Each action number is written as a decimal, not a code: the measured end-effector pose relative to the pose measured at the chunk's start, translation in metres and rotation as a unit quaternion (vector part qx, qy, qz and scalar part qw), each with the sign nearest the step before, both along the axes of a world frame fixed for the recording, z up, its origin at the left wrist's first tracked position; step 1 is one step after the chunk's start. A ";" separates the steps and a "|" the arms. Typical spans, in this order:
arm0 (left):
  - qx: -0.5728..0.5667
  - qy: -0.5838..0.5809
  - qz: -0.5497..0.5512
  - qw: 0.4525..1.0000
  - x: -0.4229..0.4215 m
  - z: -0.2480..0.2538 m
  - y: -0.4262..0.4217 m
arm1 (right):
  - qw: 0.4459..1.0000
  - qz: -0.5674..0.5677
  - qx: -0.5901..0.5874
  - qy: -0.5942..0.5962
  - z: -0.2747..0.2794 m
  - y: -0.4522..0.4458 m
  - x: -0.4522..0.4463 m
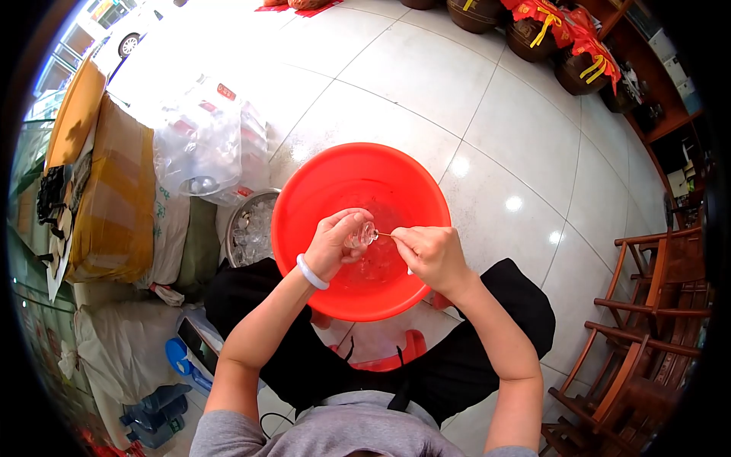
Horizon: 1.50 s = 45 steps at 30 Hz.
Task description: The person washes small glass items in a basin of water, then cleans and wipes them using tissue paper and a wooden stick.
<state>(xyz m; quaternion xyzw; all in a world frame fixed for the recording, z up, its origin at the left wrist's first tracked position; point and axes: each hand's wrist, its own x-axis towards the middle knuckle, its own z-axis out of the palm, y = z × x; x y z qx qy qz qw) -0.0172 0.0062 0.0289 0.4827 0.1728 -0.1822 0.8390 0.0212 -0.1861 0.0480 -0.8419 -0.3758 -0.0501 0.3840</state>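
Over a large red basin [320,179], my left hand [335,242] is wrapped round a small clear glass piece [364,234]; a pale bracelet circles that wrist. From the right, my right hand [432,255] pinches a thin stick [384,234], whose far end meets the mouth of the glass piece. The basin's bottom looks wet, with small dark specks. Beside the basin on the left, a metal bowl [231,242] holds several clear glass pieces [253,234].
Plastic bags [202,145] and a taped cardboard box [114,198] stand at the left. Blue bottles [156,417] lie at the lower left. Wooden chairs [647,305] line the right side. Dark jars with red cloth covers [533,36] stand at the upper right.
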 end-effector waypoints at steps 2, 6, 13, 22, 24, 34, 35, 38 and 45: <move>0.002 0.000 0.001 1.000 0.000 0.000 0.000 | 0.999 0.000 -0.030 -0.036 -0.001 -0.001 0.000; 0.005 0.007 0.011 1.000 -0.001 0.000 -0.001 | 0.996 0.019 -0.007 0.090 0.005 -0.002 -0.001; -0.021 -0.021 0.008 1.000 -0.001 0.000 0.000 | 0.956 -0.041 0.119 0.267 -0.003 0.003 -0.004; -0.065 -0.019 -0.020 0.998 -0.003 0.001 -0.002 | 0.929 0.033 0.109 0.351 -0.006 0.001 0.002; -0.061 -0.019 -0.041 0.997 -0.005 -0.003 0.000 | 0.930 0.029 0.108 0.350 -0.011 0.002 0.001; -0.089 -0.020 -0.031 0.995 -0.003 0.007 -0.003 | 0.796 -0.011 0.271 0.541 -0.014 0.003 0.002; -0.089 -0.020 -0.030 0.995 -0.003 0.007 -0.002 | 0.796 -0.010 0.271 0.541 -0.014 0.003 0.003; -0.087 -0.021 -0.049 0.995 -0.003 0.006 0.003 | 0.850 0.008 0.198 0.489 -0.015 0.000 0.005; 0.178 -0.028 -0.011 0.984 0.021 0.001 0.005 | 0.981 -0.081 0.014 0.174 -0.032 -0.010 0.014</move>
